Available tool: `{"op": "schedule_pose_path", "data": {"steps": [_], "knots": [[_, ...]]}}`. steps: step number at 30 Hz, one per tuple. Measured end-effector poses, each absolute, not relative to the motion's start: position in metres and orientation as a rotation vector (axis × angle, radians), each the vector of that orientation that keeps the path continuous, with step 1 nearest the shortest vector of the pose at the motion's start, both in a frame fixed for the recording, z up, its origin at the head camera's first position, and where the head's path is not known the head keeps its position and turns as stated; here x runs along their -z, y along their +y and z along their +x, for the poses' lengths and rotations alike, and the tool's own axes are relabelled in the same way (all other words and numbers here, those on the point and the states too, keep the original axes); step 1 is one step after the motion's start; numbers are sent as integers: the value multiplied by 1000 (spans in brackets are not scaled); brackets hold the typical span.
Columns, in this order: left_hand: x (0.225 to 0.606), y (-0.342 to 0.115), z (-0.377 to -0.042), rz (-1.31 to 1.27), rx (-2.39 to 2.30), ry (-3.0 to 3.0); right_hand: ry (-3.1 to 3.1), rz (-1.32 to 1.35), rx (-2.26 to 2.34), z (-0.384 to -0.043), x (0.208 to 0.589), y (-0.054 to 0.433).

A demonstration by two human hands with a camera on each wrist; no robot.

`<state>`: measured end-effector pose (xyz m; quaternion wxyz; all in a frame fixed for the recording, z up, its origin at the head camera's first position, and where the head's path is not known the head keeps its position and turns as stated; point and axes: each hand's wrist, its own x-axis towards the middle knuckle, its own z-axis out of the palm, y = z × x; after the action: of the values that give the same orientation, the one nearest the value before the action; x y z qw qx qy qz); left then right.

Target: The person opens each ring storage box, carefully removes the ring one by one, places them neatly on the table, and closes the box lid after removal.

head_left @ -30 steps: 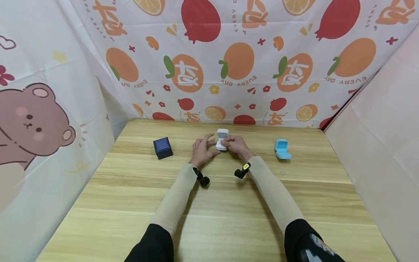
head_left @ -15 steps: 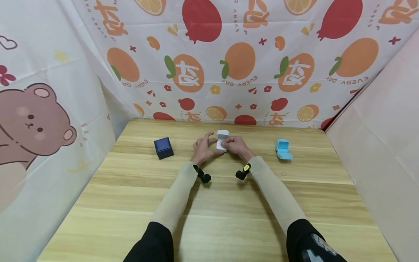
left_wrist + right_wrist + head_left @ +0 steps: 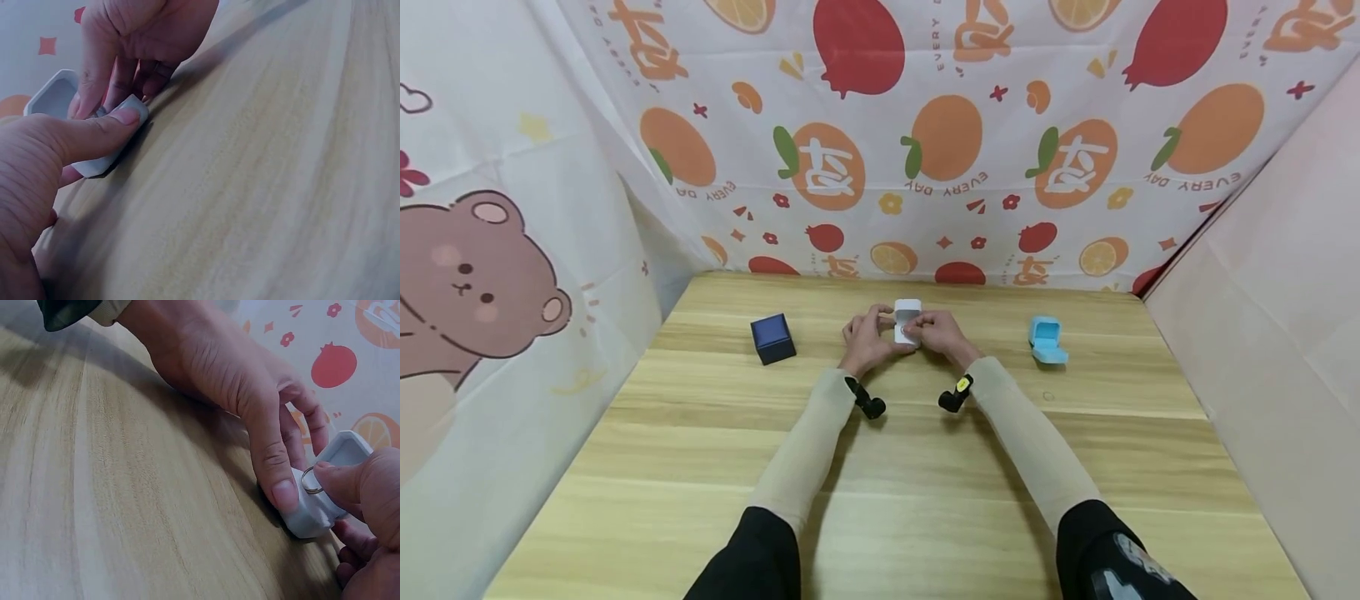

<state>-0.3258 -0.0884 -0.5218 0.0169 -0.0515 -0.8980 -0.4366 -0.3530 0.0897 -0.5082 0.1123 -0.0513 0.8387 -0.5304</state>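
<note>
A small white ring box [image 3: 907,307] stands with its lid up near the back middle of the table. My left hand [image 3: 867,340] holds it from the left, the thumb lying across its front in the left wrist view. From the right, my right hand [image 3: 943,333] pinches a thin metal ring [image 3: 304,483] between thumb and finger, at the cushion inside the box. The ring's lower part shows in the right wrist view; fingers cover its top. Whether the ring sits in the slot, I cannot tell.
A closed dark blue box [image 3: 773,338] stands to the left on the wooden table [image 3: 925,500]. To the right sits a light blue ring box [image 3: 1047,341] with its lid up. A fruit-print cloth [image 3: 880,167] hangs behind the table's far edge.
My left hand has shifted slightly right, and its thumb has slid across the front of the white ring box. The right hand stays nearly in place at the box.
</note>
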Motion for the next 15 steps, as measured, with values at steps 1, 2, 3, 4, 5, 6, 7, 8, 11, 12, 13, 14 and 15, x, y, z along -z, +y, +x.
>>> {"op": "schedule_pose_path", "data": {"steps": [1,2,3,4,5,6,7,8,11,12,13,14,15], "knots": [[522,-88,-326,-155,1350,-2792,2467,-158,1553,-353,509,90],[523,-88,-325,-151,1345,-2792,2471,-165,1550,-353,509,90],[523,-87,-325,-148,1339,-2794,2479,-173,1544,-352,509,90],[524,-87,-325,-146,1333,-2794,2485,-182,1539,-352,510,90],[524,-87,-324,-144,1330,-2792,2490,-189,1536,-352,510,90],[525,-87,-324,-143,1328,-2791,2493,-192,1534,-352,511,90],[525,-87,-324,-145,1327,-2789,2499,-199,1527,-353,512,90],[525,-87,-324,-148,1326,-2787,2503,-207,1525,-352,512,91],[526,-87,-324,-159,1321,-2782,2533,-245,1506,-351,512,91],[526,-87,-324,-161,1321,-2781,2552,-263,1494,-351,511,92],[526,-87,-324,-163,1318,-2780,2579,-284,1474,-350,511,93],[526,-87,-324,-164,1314,-2781,2609,-309,1452,-350,511,93],[526,-87,-324,-165,1307,-2781,2642,-334,1423,-350,511,94]]}}
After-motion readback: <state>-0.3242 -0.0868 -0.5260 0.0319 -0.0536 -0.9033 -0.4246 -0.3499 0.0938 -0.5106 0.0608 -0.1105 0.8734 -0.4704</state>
